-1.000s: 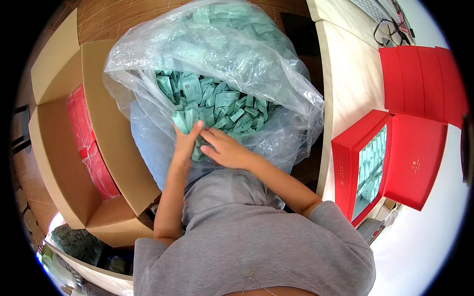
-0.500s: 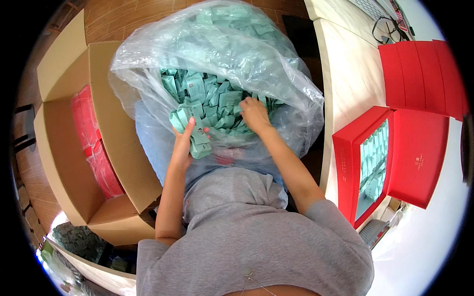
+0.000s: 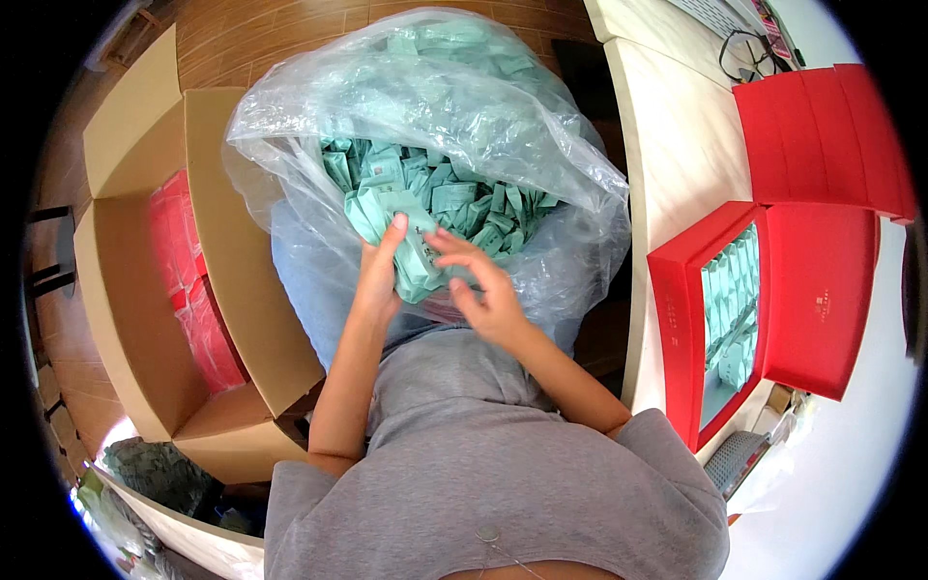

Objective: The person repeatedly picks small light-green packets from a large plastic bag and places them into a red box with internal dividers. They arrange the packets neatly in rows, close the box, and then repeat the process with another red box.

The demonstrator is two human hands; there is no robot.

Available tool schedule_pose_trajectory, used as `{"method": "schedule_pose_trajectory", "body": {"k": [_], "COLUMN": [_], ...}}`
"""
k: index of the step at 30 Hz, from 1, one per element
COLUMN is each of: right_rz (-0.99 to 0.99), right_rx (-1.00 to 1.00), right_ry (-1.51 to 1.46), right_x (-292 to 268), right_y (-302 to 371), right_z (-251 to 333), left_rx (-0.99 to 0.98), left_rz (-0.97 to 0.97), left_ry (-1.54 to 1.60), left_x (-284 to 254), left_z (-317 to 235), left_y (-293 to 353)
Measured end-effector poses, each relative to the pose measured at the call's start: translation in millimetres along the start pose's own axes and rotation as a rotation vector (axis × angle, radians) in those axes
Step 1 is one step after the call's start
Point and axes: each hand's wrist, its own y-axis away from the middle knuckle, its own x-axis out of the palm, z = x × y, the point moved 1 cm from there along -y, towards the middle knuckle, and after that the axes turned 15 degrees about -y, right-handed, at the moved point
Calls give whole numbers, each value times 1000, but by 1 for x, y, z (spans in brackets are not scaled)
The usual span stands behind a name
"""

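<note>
A big clear plastic bag [image 3: 454,106] full of small pale green sachets [image 3: 454,198] sits in front of me. My left hand [image 3: 379,275] holds a stack of these sachets [image 3: 411,256] at the bag's near edge, fingers up along the stack. My right hand [image 3: 483,290] is beside it, fingers spread and touching the same stack from the right. Both forearms come up from my grey shirt.
An open cardboard box [image 3: 145,290] with red packets [image 3: 188,280] stands at my left. On the white table [image 3: 677,145] at right lies an open red gift box [image 3: 706,319] partly filled with green sachets, its lid [image 3: 822,300] beside it, and another red box [image 3: 822,135] behind.
My right hand drew back from deep in the bag toward my left hand. The left hand has lifted a stack of sachets to the bag's near edge.
</note>
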Motion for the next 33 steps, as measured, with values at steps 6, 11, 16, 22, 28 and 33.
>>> {"method": "schedule_pose_trajectory", "body": {"k": [6, 11, 16, 22, 28, 33], "right_rz": [-195, -181, -132, -223, -206, -153], "right_rx": [516, 411, 73, -86, -168, -185], "right_ry": [-467, 32, 438, 471, 413, 460], "right_x": [10, 8, 24, 24, 32, 33], "right_y": [-6, -20, -22, -3, -7, -9], "right_z": [-7, 14, 31, 34, 37, 40], "left_rx": [240, 165, -4, 92, 202, 264], "left_rz": [-1, 59, -224, -282, -408, -297], "left_ry": [-123, -109, 93, 277, 256, 244], "left_x": [-1, -6, 19, 15, 22, 7], "left_z": [13, 13, -21, -35, -24, -15], "left_y": [8, 4, 13, 3, 7, 6]}}
